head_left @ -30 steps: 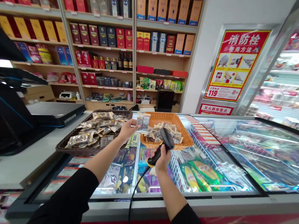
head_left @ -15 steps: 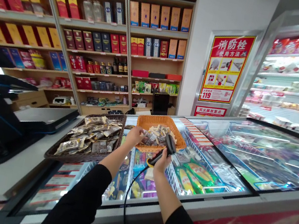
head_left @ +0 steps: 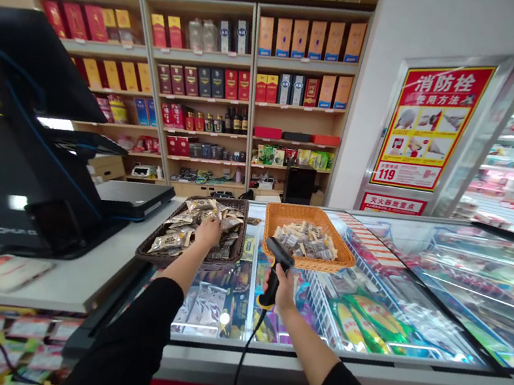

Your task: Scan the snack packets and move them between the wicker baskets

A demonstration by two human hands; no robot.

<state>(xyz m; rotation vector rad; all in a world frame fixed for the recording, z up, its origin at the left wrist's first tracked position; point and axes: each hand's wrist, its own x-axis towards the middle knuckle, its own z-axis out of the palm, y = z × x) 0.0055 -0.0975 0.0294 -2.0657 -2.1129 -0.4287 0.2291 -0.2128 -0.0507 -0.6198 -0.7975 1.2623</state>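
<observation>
My left hand [head_left: 208,232] is over the dark brown wicker basket [head_left: 241,243], its fingers closed on a snack packet [head_left: 208,213] among the pile. Other small beige-and-dark snack packets [head_left: 168,242] fill that basket. In my right hand [head_left: 284,289] is a black-and-yellow barcode scanner [head_left: 275,274], gripped by its handle with the head up and a cable hanging down. Just behind the scanner sits an orange wicker basket [head_left: 344,254] with more small packets [head_left: 308,240] in it.
Both baskets rest on a glass-topped freezer [head_left: 411,362] holding packaged goods. On the left counter stand a black checkout terminal [head_left: 20,151] and a flat scale [head_left: 137,194]. Shelves of boxed goods [head_left: 216,82] line the back wall, beside a red fire-hydrant sign [head_left: 431,124].
My left hand has moved left from the orange basket to the dark basket. The scanner, still in my right hand, is now in front of the orange basket's left side. The view has shifted left.
</observation>
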